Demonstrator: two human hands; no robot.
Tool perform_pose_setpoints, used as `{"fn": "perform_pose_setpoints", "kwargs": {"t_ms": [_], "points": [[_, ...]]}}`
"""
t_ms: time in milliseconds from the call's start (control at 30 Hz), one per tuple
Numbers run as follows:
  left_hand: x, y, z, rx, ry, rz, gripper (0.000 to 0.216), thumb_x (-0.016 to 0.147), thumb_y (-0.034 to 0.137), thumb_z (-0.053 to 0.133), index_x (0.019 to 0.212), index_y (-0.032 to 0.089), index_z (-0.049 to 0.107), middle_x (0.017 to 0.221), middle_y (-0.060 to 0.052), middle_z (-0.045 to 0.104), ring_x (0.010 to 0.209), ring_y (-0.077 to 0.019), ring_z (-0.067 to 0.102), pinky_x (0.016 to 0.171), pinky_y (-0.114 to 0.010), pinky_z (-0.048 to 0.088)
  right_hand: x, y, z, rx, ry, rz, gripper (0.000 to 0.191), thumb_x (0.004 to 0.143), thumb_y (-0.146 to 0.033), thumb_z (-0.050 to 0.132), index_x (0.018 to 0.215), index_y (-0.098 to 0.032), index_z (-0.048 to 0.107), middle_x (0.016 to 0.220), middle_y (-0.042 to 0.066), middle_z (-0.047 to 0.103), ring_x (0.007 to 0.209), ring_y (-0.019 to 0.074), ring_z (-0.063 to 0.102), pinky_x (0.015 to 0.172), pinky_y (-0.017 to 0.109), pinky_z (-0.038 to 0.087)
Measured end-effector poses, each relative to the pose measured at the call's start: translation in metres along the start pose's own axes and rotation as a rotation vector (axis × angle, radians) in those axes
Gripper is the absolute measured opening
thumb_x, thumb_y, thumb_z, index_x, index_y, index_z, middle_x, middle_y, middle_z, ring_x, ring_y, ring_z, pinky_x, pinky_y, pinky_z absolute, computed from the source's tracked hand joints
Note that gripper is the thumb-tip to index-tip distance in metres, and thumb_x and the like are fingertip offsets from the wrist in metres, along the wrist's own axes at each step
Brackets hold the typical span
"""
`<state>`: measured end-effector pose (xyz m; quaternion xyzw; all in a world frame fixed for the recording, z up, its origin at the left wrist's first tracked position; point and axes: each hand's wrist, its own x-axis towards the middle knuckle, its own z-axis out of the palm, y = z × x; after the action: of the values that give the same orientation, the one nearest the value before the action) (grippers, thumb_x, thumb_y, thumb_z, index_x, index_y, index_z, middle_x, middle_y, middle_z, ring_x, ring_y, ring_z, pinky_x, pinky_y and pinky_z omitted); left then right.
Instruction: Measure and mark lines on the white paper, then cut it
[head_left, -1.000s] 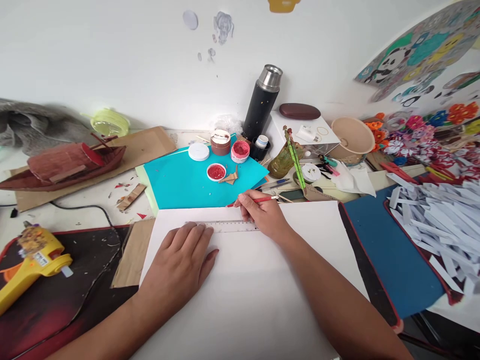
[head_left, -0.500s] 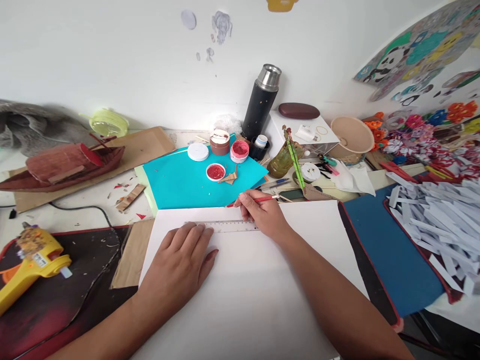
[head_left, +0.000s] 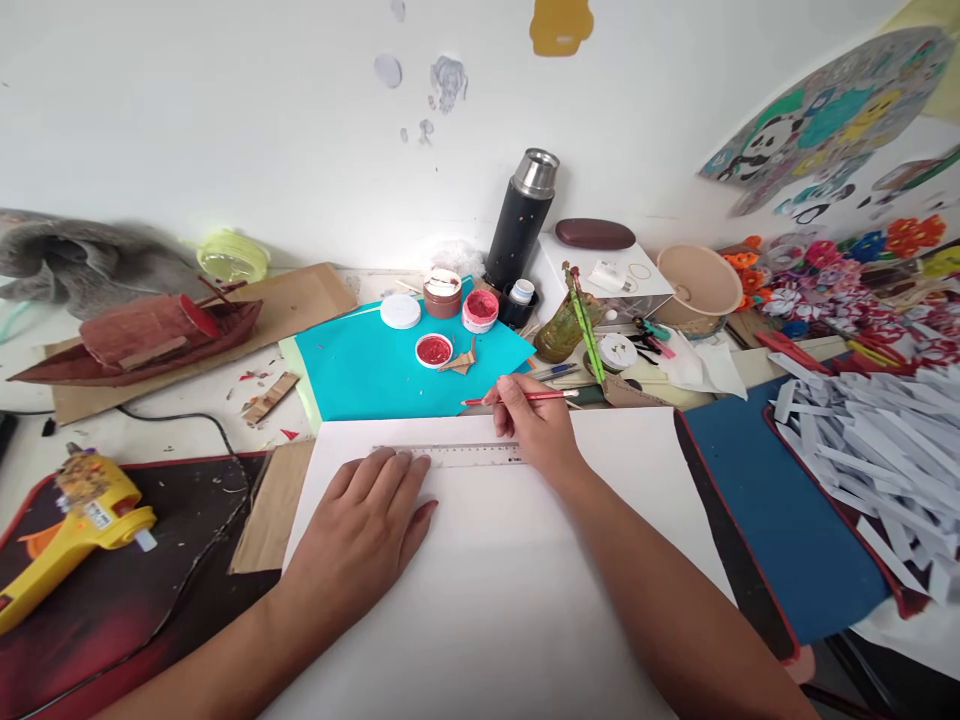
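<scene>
A large white sheet of paper (head_left: 495,580) lies in front of me on the desk. A clear ruler (head_left: 457,455) rests across its top part. My left hand (head_left: 364,530) lies flat on the sheet with spread fingers, its fingertips on the ruler's left end. My right hand (head_left: 532,425) is closed on a thin red pencil (head_left: 540,396), whose tip points left just above the sheet's top edge, near the ruler's right end. The teal paper (head_left: 367,365) lies right behind the sheet.
Behind stand red paint pots (head_left: 433,350), a white lid (head_left: 400,311), a black flask (head_left: 521,220) and a beige bowl (head_left: 701,283). A yellow glue gun (head_left: 75,530) and a red model boat (head_left: 142,335) are at left. White paper strips (head_left: 877,440) pile up on the right.
My right hand with the pencil has lifted slightly off the ruler and drifted a little right. The view has tilted down a bit. My left hand stays put.
</scene>
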<state>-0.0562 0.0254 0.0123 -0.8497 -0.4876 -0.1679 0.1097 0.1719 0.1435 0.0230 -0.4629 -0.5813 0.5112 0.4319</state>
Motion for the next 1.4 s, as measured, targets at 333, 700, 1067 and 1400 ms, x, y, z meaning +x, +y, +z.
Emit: {"fn": "perform_pose_setpoints", "kwargs": {"t_ms": [333, 700, 1067, 1400], "points": [[-0.001, 0.003, -0.003, 0.060, 0.000, 0.031, 0.033, 0.110, 0.027, 0.052, 0.133, 0.011, 0.070, 0.116, -0.016, 0.076, 0.110, -0.0333, 0.070, 0.094, -0.046, 0.051, 0.004, -0.001, -0.002, 0.036, 0.102, -0.072, 0.062, 0.097, -0.080, 0.063, 0.075, -0.023, 0.069, 0.053, -0.002, 0.056, 0.047, 0.0145, 0.052, 0.049, 0.029, 0.040], [0.000, 0.005, -0.019, 0.068, -0.062, 0.031, 0.018, 0.107, 0.023, 0.059, 0.120, 0.018, 0.071, 0.101, -0.008, 0.073, 0.095, -0.0273, 0.068, 0.082, -0.041, 0.048, 0.004, 0.000, -0.001, 0.038, 0.100, -0.069, 0.064, 0.094, -0.083, 0.063, 0.076, -0.022, 0.070, 0.050, -0.003, 0.054, 0.046, 0.0142, 0.049, 0.049, 0.029, 0.039], [-0.016, -0.001, -0.027, 0.158, -0.092, 0.088, 0.028, 0.109, 0.021, 0.050, 0.123, 0.011, 0.072, 0.105, -0.011, 0.075, 0.096, -0.0300, 0.067, 0.085, -0.044, 0.048, 0.003, 0.001, 0.000, 0.066, 0.085, -0.079, 0.063, 0.094, -0.081, 0.065, 0.076, -0.021, 0.071, 0.052, -0.003, 0.055, 0.046, 0.0135, 0.050, 0.049, 0.029, 0.040], [-0.030, -0.006, -0.025, 0.105, 0.017, 0.078, 0.034, 0.113, 0.023, 0.044, 0.126, 0.011, 0.073, 0.114, -0.012, 0.079, 0.106, -0.0299, 0.071, 0.090, -0.043, 0.049, 0.005, 0.002, 0.000, 0.083, 0.103, -0.064, 0.065, 0.091, -0.084, 0.067, 0.075, -0.021, 0.070, 0.050, -0.004, 0.055, 0.044, 0.0122, 0.050, 0.047, 0.027, 0.040]]}}
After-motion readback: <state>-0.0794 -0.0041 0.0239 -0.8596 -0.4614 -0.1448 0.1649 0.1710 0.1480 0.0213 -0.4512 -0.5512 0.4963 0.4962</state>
